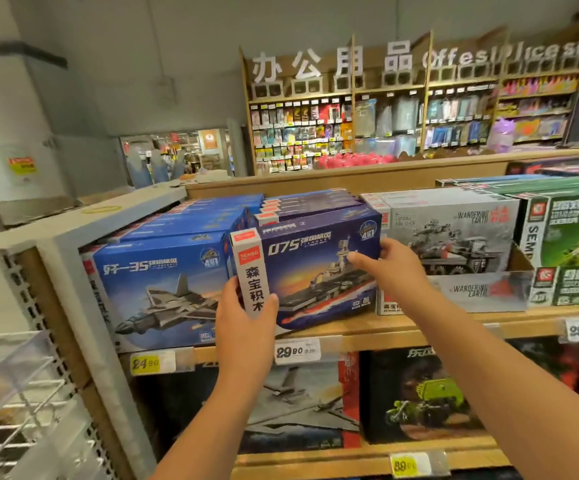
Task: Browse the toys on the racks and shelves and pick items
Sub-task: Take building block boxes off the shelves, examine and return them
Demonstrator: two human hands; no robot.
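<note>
Here my left hand (246,317) grips the lower left corner of the dark blue 075 ship box (310,268), thumb on the front face and fingers wrapped behind the white side strip, while my right hand (390,259) holds the upper right edge, thumb on the printed front and fingers curled round the side. So both hands are grasping the same box, and it sits at the front of the top wooden shelf (419,327), its bottom edge seemingly lifted or tipped just off the board, though I cannot tell for certain. To do this step well, I judge I should keep the two holds diagonal as they are, draw the box straight toward me and level it, so its corners do not drag the blue jet box (156,289) touching it on the left or the grey Wandering Earth box (454,244) just beside it on the right. The box's long axis runs left to right along the shelf, tilted a little with the left end lower; its printed front faces me and its top faces up toward the stack of like boxes (308,202) behind. A price tag (296,351) hangs below.
</note>
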